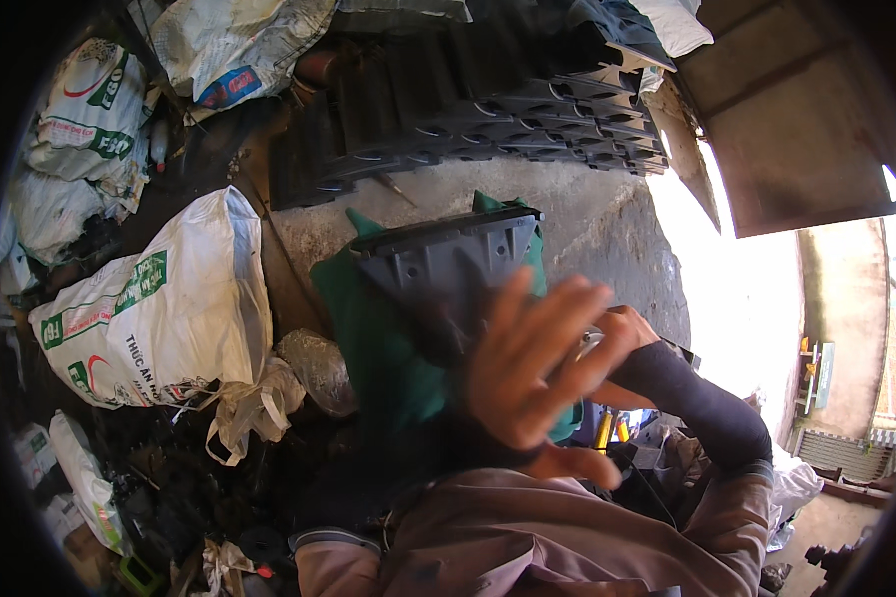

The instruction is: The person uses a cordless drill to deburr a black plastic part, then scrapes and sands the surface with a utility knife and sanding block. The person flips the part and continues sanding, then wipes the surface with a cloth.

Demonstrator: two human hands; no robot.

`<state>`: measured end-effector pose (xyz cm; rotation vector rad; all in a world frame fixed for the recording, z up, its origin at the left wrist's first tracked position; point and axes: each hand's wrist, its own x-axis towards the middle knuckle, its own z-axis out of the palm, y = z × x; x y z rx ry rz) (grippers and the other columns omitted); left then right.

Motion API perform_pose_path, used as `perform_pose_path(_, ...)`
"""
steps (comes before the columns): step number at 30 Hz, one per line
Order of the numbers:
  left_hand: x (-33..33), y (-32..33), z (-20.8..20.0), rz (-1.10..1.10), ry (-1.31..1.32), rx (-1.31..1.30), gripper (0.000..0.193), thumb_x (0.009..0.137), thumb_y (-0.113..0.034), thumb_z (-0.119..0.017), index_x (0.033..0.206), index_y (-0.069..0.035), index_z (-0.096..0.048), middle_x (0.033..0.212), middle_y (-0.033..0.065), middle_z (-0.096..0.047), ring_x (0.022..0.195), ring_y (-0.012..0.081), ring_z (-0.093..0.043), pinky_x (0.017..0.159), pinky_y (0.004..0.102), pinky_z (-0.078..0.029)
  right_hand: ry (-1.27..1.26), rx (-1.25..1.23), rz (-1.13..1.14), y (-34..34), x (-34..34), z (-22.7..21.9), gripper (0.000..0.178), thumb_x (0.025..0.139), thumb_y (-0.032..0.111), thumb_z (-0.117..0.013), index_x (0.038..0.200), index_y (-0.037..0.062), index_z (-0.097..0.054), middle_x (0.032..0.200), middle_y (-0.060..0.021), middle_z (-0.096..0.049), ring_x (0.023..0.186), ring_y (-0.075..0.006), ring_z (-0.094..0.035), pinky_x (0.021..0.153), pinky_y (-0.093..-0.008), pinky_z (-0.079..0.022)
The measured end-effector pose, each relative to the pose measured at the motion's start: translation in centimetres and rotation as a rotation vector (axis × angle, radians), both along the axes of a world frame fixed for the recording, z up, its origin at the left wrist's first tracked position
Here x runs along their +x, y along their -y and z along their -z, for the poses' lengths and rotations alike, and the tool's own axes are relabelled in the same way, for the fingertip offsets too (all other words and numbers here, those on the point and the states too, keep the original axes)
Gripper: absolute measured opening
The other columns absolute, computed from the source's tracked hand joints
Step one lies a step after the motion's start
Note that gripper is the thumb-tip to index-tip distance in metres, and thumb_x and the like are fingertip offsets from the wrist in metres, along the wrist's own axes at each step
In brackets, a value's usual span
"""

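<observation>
My left hand (528, 378) is raised close to the camera, blurred, with its fingers apart and nothing visible in it. Partly behind it, my right hand (627, 336) is curled closed; a small silvery bit shows by its fingers, but what it grips is hidden. Both forearms wear black sleeves. In front of me, a dark grey moulded plastic part (448, 257) with a flanged edge and holes lies on a green cloth (353, 333). My left hand overlaps the near side of that part in view; whether it touches it I cannot tell.
Stacked black plastic parts (448, 109) stand on the floor at the far side. A large white woven sack (184, 298) and a clear plastic bag (319, 368) lie to the left. Yellow-handled tools (604, 430) sit at my right, and a metal door (806, 129) stands far right.
</observation>
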<state>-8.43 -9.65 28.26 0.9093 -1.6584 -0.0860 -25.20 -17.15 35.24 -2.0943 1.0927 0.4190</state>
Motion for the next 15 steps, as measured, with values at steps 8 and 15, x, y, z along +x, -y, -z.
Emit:
perform_pose_path(8, -3.7, 2.1, -0.7, -0.209, -0.195, -0.189, 0.017, 0.075, -0.012, -0.059, 0.077, 0.004, -0.066, 0.078, 0.013, -0.063, 0.07, 0.0268, -0.064, 0.066, 0.0351, -0.054, 0.075, -0.099, -0.011, -0.8, -0.5, 1.2, 0.029, 0.075, 0.02, -0.072, 0.099, 0.0062, -0.065, 0.084, -0.0094, -0.068, 0.085, -0.0275, -0.066, 0.075, -0.0372, -0.051)
perform_pose_path(15, -4.6, 0.3, -1.0, -0.096, -0.14, -0.145, 0.028, 0.079, -0.018, -0.063, 0.099, 0.001, -0.067, 0.091, 0.0144, -0.068, 0.08, 0.0289, -0.067, 0.075, 0.0394, -0.054, 0.151, -0.201, 0.004, -1.7, -1.6, 2.5, 0.026, 0.075, 0.023, -0.071, 0.094, 0.0061, -0.065, 0.083, -0.0091, -0.066, 0.084, -0.0254, -0.065, 0.074, -0.0352, -0.051)
